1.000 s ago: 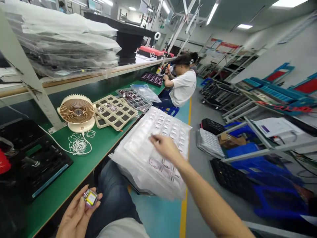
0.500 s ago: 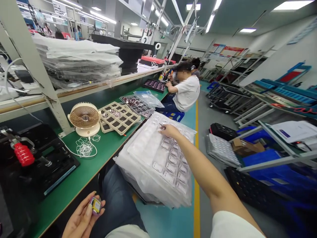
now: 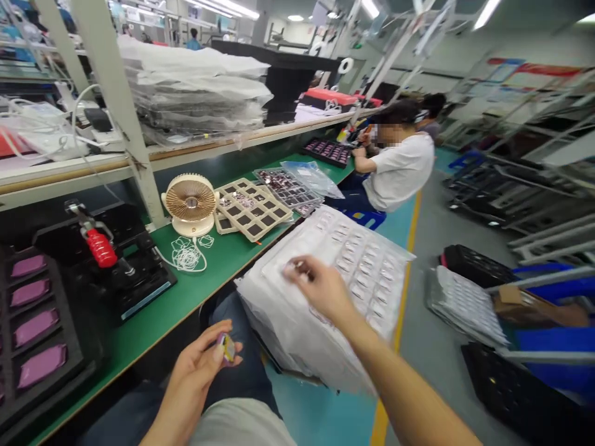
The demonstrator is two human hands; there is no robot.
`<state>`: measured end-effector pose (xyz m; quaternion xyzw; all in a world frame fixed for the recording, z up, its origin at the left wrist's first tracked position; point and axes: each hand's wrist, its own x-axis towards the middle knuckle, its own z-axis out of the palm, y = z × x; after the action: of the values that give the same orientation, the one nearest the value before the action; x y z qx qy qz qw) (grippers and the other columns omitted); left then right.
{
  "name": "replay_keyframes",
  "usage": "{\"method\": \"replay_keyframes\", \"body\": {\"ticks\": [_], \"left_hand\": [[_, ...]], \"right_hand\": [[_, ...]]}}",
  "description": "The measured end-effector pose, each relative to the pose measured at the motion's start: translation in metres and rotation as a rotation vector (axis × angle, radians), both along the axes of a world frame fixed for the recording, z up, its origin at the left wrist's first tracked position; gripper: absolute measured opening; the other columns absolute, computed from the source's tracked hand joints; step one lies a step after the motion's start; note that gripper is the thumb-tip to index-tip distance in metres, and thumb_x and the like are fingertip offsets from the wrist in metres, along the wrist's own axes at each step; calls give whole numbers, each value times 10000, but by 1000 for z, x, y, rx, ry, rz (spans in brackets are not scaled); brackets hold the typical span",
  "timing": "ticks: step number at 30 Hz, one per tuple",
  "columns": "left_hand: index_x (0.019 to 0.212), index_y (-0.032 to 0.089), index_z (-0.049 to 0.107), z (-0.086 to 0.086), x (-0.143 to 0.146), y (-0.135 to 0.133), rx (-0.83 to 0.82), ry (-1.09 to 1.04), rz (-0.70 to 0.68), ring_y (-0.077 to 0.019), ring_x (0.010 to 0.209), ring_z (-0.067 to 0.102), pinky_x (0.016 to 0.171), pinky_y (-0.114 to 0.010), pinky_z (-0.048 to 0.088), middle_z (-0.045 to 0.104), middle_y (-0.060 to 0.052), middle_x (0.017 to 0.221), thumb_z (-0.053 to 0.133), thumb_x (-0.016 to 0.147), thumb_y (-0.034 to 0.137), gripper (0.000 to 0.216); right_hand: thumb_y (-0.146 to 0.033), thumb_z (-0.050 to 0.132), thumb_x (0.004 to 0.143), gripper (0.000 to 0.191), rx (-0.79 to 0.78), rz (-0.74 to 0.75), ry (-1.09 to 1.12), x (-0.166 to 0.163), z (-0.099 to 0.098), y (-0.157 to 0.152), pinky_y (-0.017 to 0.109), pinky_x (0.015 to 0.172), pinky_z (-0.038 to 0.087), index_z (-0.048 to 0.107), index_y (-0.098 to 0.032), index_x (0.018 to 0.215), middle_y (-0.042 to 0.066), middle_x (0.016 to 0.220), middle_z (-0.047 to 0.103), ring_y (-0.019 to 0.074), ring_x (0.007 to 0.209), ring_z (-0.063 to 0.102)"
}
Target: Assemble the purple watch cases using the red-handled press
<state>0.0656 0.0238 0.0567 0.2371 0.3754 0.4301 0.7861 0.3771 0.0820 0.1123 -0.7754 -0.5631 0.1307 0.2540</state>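
My left hand is low over my lap, its fingers pinched on a small square part with a purple and yellow face. My right hand reaches out over a stack of clear blister trays that rests on my knees. Its fingertips are pinched together around a small pale part, blurred by motion, just above the tray's near left pockets. Many tray pockets hold small flat parts.
A green bench on my left carries a small beige fan, a coiled white wire, beige compartment trays, a black press with a red handle and a black tray of purple parts. A co-worker in white sits ahead.
My right hand has drawn back from the far end of the blister tray to its near left side. My left hand rose and turned the small part edge-on. The view swung left.
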Motion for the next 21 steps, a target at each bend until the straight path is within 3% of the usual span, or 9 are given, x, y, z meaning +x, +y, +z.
{"method": "replay_keyframes", "body": {"ticks": [2,4,6,10,13,15,18,21], "left_hand": [[1152,152,836,3,7,4,29,-47,-19,-395,1102,749,903,-483,639,591,-212,1535,905,798,392,434],[1172,151,830,1,5,5,40,-85,-19,-366,1071,752,904,-476,631,667,-215,1437,895,814,386,434],[1203,144,818,-4,-4,4,47,-94,5,-338,1041,751,906,-460,623,749,-205,1279,875,839,381,438],[1192,159,823,-12,-30,1,37,-58,100,-302,1024,743,881,-418,620,719,-180,1347,856,860,354,386],[1208,158,816,-14,-43,1,34,-82,131,-295,1009,739,864,-412,621,732,-177,1314,859,852,358,410],[1208,147,814,-14,-49,1,38,-99,125,-296,1001,739,849,-402,619,745,-184,1282,858,851,365,420],[1188,157,823,-14,-56,0,60,-103,127,-307,1022,737,844,-398,619,711,-187,1357,861,842,370,408],[1179,206,833,-15,-62,-1,91,-69,163,-326,1087,723,876,-426,621,630,-164,1491,879,822,362,392]], "right_hand": [[-526,740,915,311,18,170,369,-67,-21,-27,304,719,547,770,-241,1035,41,907,793,210,783,723],[-533,738,920,310,6,202,600,-117,-41,-45,314,710,561,775,-231,980,48,882,791,214,771,727],[-557,751,909,344,-16,184,752,-147,-56,-50,313,685,556,778,-215,929,48,824,775,207,729,706],[-637,759,889,455,-172,266,1017,-164,-72,-39,270,584,483,757,-185,839,36,740,719,154,626,605],[-667,794,845,496,-387,328,1261,-168,-80,-30,211,435,271,730,-177,886,2,708,669,60,470,384],[-641,864,782,507,-482,326,1384,-172,-84,-26,194,424,173,732,-177,939,-13,695,656,30,449,291],[-598,921,725,511,-511,342,1454,-177,-88,-23,179,422,184,754,-185,974,0,681,678,36,448,341],[-520,906,781,383,-299,422,1318,-179,-82,-21,202,448,391,802,-217,991,55,811,764,113,550,580]]}}
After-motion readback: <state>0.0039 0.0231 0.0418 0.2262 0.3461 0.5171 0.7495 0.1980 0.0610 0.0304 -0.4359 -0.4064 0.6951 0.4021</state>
